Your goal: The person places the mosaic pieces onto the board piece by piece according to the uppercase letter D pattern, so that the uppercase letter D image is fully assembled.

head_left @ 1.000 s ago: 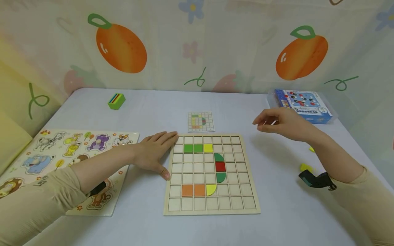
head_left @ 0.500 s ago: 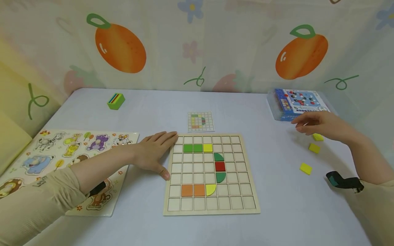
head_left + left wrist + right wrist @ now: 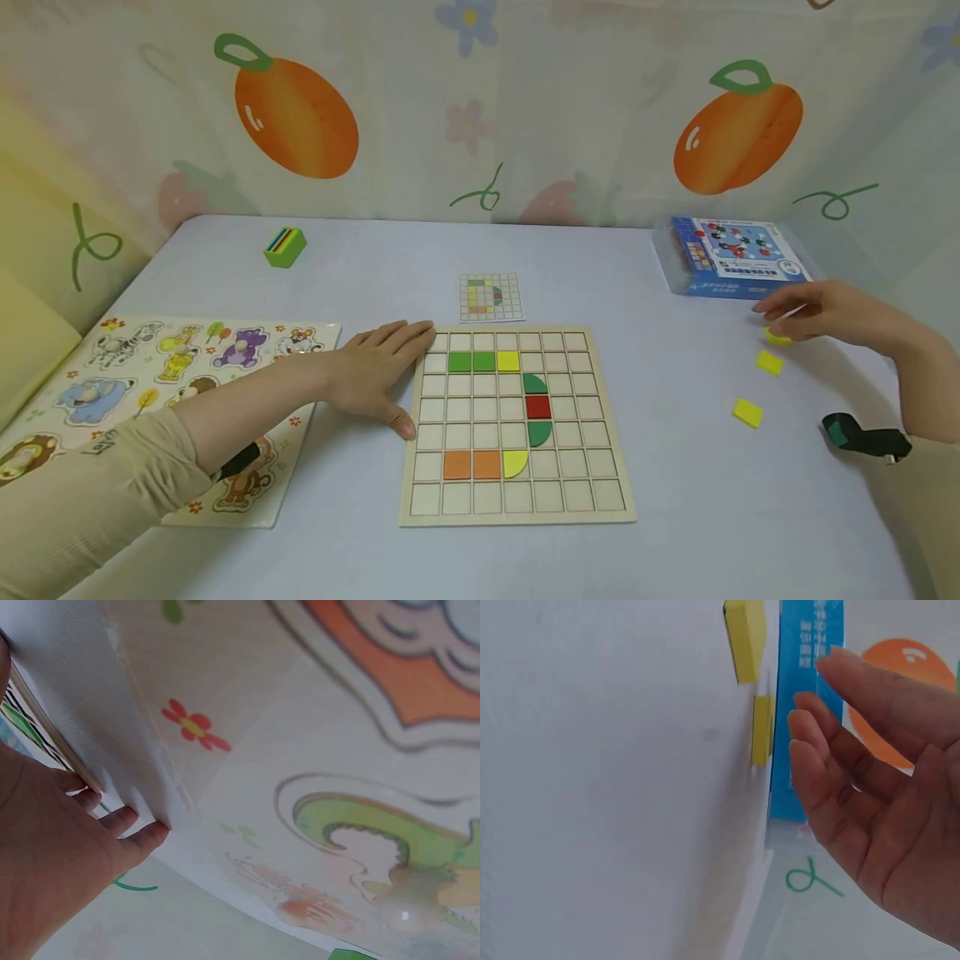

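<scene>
My left hand (image 3: 378, 371) rests along the left edge of a wooden grid board (image 3: 582, 411), fingers extended. Set in the board are green squares (image 3: 472, 361), a yellow square (image 3: 507, 361), green quarter-circles (image 3: 539, 433), a red square (image 3: 537, 407), orange squares (image 3: 472, 465) and a yellow quarter-circle (image 3: 513, 463). At the right, my right hand (image 3: 832, 312) hovers with loosely bent fingers and nothing between them. Its fingertips overlap the farthest loose yellow square (image 3: 778, 337), partly hidden. Two more yellow squares (image 3: 768, 362) lie nearer me. The right wrist view shows yellow pieces (image 3: 761, 731) beyond the fingertips.
A small pattern card (image 3: 490, 297) lies behind the board. An animal puzzle board (image 3: 307, 450) sits at left, under my left forearm. A green block (image 3: 285, 248) stands at the back left. The blue box (image 3: 738, 254) in clear plastic occupies the back right.
My right hand has moved right, from beside the board's far right corner past the blue box's front to the yellow squares, uncovering them on the way. My left hand has stayed put.
</scene>
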A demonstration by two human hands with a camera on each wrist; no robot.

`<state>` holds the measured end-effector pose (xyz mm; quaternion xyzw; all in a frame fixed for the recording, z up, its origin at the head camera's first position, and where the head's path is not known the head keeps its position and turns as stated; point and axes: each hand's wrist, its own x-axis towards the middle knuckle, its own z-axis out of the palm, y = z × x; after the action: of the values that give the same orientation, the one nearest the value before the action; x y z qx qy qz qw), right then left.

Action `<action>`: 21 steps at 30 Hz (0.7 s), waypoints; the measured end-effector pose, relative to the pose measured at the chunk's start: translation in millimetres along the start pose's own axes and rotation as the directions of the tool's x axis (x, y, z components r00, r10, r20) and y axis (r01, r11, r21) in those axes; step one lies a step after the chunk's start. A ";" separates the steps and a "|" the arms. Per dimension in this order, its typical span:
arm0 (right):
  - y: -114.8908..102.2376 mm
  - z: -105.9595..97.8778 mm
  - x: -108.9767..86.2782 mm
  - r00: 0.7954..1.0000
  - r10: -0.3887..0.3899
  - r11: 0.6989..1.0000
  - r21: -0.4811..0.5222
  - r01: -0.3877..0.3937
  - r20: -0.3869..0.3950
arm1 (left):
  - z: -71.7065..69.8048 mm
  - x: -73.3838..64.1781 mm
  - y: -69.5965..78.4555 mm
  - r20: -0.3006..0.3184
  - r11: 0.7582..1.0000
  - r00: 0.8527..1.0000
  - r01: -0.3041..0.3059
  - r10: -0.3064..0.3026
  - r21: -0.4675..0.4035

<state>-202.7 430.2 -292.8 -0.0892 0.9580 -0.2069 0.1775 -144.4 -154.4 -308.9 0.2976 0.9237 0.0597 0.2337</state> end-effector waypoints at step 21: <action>27.9 2.4 1.7 0.996 0.041 0.999 0.001 -0.041 0.080 | -0.9 0.1 0.8 0.002 1.000 1.000 0.002 -0.002 0.000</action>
<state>-206.0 454.0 -307.3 -0.0777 0.9514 -0.2008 0.2202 -144.4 -153.6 -307.9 0.2966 0.9238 0.0590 0.2349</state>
